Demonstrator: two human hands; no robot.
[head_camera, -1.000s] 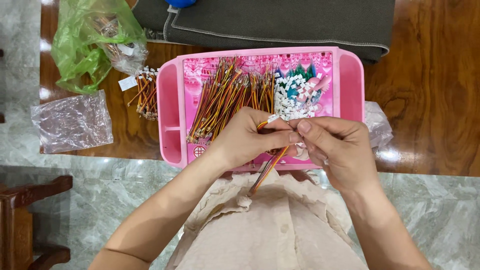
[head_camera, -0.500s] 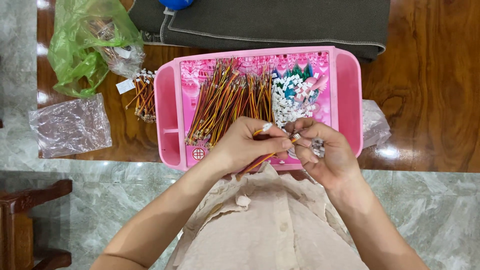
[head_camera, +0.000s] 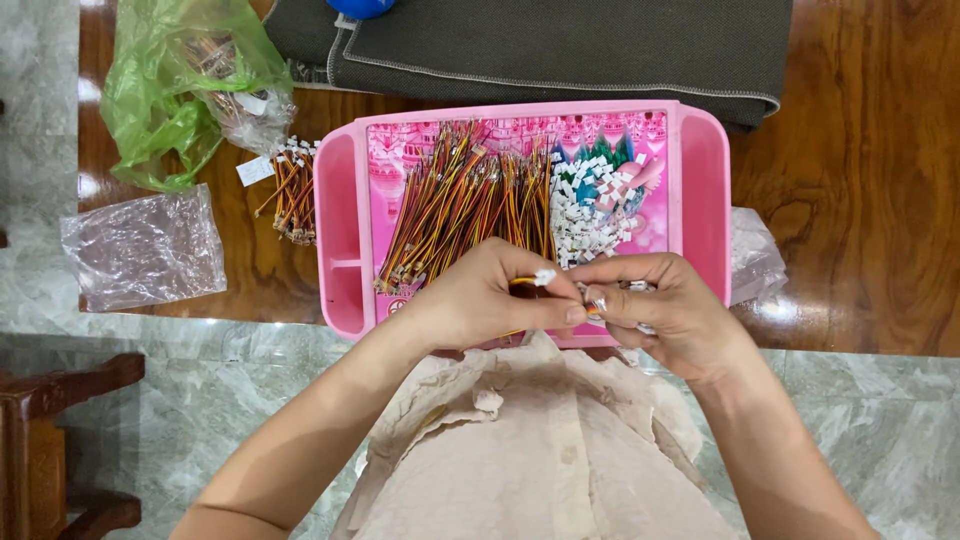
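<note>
The left hand (head_camera: 490, 300) is closed in a pinch on a thin red-and-yellow wire lead with a small white plastic connector (head_camera: 544, 277) at its tip. The lead's long axis runs roughly left to right, its connector end pointing at the right hand (head_camera: 660, 310) — the two sets of fingertips all but touch over the near rim of the pink plastic tray (head_camera: 705, 190). The right hand is curled shut on some small pale pieces; what exactly they are I cannot tell. Just beyond the hands, inside the tray, lie a spread of red, yellow and black wire leads (head_camera: 455, 205) and, to its right, a heap of loose white connector housings (head_camera: 590, 205) — nearer the right hand than the left.
</note>
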